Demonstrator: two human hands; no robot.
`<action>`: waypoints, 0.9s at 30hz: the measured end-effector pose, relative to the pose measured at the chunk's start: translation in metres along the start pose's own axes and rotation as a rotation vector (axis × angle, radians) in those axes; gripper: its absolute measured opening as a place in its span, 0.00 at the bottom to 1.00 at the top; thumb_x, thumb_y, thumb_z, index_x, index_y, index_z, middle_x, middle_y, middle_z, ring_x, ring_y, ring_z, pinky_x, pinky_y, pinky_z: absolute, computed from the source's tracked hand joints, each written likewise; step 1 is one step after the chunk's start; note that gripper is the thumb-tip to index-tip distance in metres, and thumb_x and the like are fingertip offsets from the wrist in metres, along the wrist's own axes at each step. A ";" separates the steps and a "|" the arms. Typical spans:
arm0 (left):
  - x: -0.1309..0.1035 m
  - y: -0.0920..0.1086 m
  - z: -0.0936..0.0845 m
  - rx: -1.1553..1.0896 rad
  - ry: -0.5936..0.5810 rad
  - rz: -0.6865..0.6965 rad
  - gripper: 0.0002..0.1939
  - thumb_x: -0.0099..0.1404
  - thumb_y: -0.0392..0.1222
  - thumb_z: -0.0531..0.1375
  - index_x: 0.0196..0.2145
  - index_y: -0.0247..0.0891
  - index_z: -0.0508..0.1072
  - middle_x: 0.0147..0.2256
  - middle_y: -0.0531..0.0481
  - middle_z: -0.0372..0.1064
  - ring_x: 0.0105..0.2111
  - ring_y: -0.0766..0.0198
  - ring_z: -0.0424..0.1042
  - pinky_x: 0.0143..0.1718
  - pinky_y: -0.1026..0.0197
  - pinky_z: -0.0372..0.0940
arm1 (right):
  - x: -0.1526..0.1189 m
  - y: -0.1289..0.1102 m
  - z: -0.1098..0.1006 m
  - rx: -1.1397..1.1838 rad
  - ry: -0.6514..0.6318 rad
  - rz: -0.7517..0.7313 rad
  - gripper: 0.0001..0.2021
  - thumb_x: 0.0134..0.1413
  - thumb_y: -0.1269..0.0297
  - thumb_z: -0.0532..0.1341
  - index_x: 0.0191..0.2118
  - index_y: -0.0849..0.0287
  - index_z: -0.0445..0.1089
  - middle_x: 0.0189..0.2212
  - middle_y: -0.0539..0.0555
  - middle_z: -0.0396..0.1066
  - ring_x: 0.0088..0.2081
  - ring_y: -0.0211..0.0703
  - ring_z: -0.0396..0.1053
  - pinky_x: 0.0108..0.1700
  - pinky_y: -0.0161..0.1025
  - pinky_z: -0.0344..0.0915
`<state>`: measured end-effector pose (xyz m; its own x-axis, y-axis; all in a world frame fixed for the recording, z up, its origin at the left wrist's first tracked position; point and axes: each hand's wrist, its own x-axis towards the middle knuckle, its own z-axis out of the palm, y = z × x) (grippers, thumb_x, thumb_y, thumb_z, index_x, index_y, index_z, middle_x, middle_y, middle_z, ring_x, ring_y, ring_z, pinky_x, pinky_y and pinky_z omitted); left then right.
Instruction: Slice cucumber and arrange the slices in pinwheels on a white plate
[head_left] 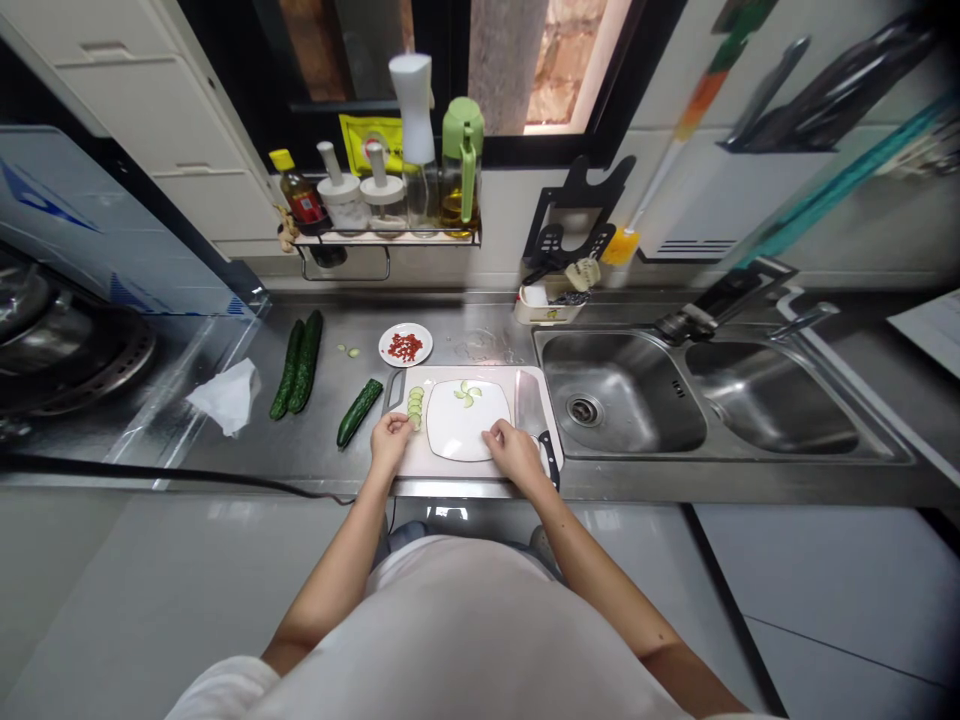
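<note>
A white square plate (459,435) lies on a pale cutting board (442,473), with several cucumber slices (469,393) fanned out near its far edge. Left of the plate, a row of overlapping cucumber slices (415,400) rests on the board. My left hand (391,442) is closed, its fingertips at the near end of that row; what they pinch is too small to make out. At the plate's right edge is my right hand (513,450), fingers curled together, and whether it holds anything is hidden. A knife (531,405) lies at the board's right side, its black handle toward me.
Left of the board are a cut cucumber (359,412), two whole cucumbers (300,365) and a white tissue (227,395). Behind it stands a small plate of red pieces (387,346). A double sink (622,390) is at right, a stove (112,360) at far left.
</note>
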<state>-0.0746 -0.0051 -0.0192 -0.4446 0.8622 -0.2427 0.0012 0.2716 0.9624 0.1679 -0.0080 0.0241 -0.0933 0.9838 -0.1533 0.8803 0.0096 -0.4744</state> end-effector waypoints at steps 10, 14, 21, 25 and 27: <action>-0.021 0.044 0.017 -0.212 -0.226 0.002 0.17 0.43 0.45 0.70 0.29 0.36 0.72 0.24 0.53 0.70 0.27 0.67 0.69 0.34 0.63 0.63 | 0.011 -0.019 -0.014 0.306 0.152 -0.292 0.07 0.57 0.61 0.58 0.38 0.57 0.70 0.31 0.52 0.70 0.36 0.42 0.67 0.39 0.36 0.59; -0.032 0.055 0.025 -0.222 -0.323 -0.005 0.16 0.44 0.44 0.70 0.29 0.35 0.73 0.25 0.53 0.70 0.27 0.68 0.69 0.33 0.65 0.62 | 0.015 -0.031 -0.019 0.386 0.161 -0.405 0.08 0.58 0.62 0.58 0.41 0.57 0.71 0.35 0.53 0.71 0.40 0.44 0.67 0.44 0.39 0.61; -0.041 0.059 0.040 -0.200 -0.407 -0.004 0.17 0.43 0.45 0.71 0.29 0.36 0.73 0.24 0.54 0.67 0.26 0.68 0.68 0.31 0.65 0.63 | 0.018 -0.040 -0.016 0.482 0.096 -0.417 0.06 0.56 0.65 0.58 0.37 0.56 0.72 0.34 0.52 0.73 0.39 0.42 0.67 0.42 0.38 0.61; -0.043 0.058 0.045 -0.198 -0.414 0.001 0.17 0.43 0.45 0.71 0.29 0.35 0.73 0.26 0.53 0.68 0.28 0.68 0.67 0.33 0.65 0.62 | 0.021 -0.035 -0.013 0.582 0.035 -0.353 0.06 0.55 0.65 0.57 0.32 0.58 0.70 0.30 0.51 0.72 0.34 0.40 0.67 0.39 0.36 0.61; -0.043 0.057 0.046 -0.190 -0.376 0.018 0.17 0.44 0.46 0.70 0.30 0.36 0.73 0.28 0.52 0.70 0.30 0.67 0.68 0.35 0.65 0.62 | 0.022 -0.031 -0.013 0.636 0.027 -0.311 0.07 0.54 0.63 0.57 0.31 0.58 0.70 0.29 0.50 0.72 0.33 0.39 0.67 0.37 0.35 0.61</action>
<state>-0.0147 -0.0069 0.0406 -0.0879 0.9717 -0.2194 -0.1754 0.2017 0.9636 0.1445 0.0162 0.0472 -0.2777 0.9565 0.0890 0.3710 0.1923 -0.9085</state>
